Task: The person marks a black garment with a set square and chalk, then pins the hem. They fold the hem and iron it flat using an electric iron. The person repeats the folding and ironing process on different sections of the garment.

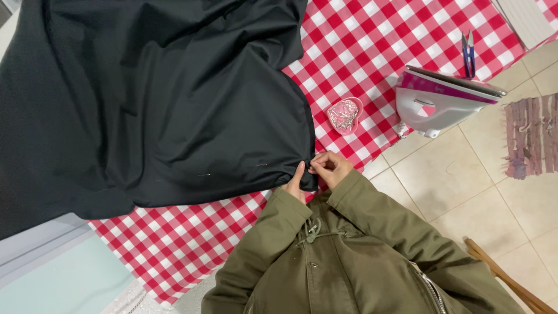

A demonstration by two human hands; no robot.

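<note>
A large sheet of black woven cloth [163, 99] lies spread over most of the surface, its lower edge folded up into a hem near the person's body. It looks thin, soft and limp: it drapes in shallow folds and slumps over the far left edge, so it would probably slide and bunch if pulled from one spot. The folded hem is the sensible place to take hold, pinched flat between finger and thumb close to where a pin goes in, since the doubled edge is firmer than the single layer.

The left hand [295, 185] rests at the hem corner, thumb raised along the edge and fingers pressing the fold down. The right hand [329, 167] is just beside it, fingertips pinched together at the cloth edge, apparently on a small pin, though the pin itself is too small to tell. Two thin metal pins [204, 174] already sit in the hem further left.

Under the cloth is a red and white checked tablecloth [372, 52]. On it, near the hands, stands a pink heart-shaped dish of pins [344, 114]. Further right, a white and purple steam iron [442, 99] rests at the surface edge, with blue thread snips [468, 55] behind it.
</note>
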